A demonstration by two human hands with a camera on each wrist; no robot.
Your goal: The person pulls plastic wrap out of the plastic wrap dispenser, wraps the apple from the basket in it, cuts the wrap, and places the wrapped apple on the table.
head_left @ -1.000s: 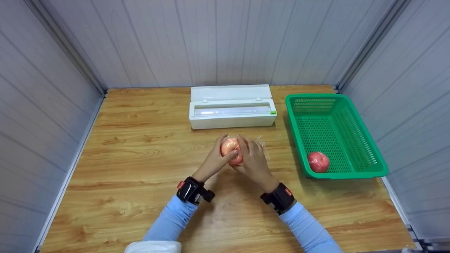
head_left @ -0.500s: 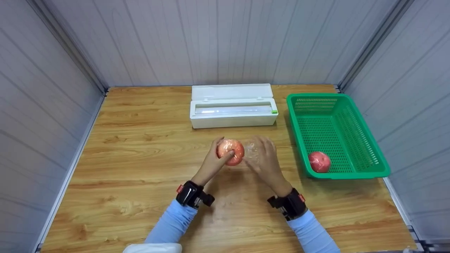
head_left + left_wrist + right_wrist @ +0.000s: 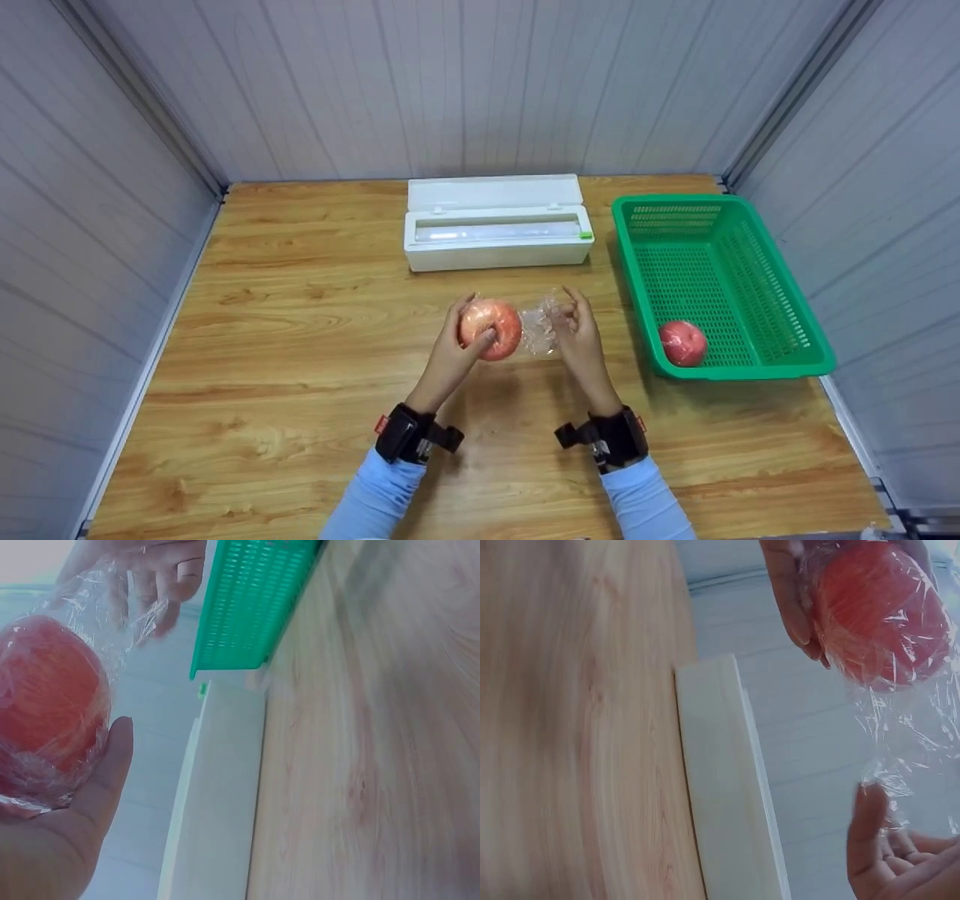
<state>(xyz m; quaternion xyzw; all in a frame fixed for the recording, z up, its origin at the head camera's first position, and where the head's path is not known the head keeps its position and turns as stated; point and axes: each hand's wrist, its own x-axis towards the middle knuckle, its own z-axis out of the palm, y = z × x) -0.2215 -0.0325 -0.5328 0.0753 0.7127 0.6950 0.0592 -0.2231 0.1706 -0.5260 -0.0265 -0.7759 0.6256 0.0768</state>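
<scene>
The left hand (image 3: 459, 346) grips a red apple (image 3: 491, 328) wrapped in cling film (image 3: 538, 330), fingers curled around it, just above the middle of the wooden bench (image 3: 300, 315). The right hand (image 3: 579, 337) pinches the loose tail of film that trails off the apple's right side. Behind them lies a white cling-film dispenser box (image 3: 496, 232) with its lid open. To the right, a green plastic basket (image 3: 757, 285) holds a second wrapped apple (image 3: 682, 343).

The left hand (image 3: 459, 346) grips a wrapped apple (image 3: 491, 328); the right hand (image 3: 579, 339) pinches its loose film (image 3: 538, 330).
</scene>
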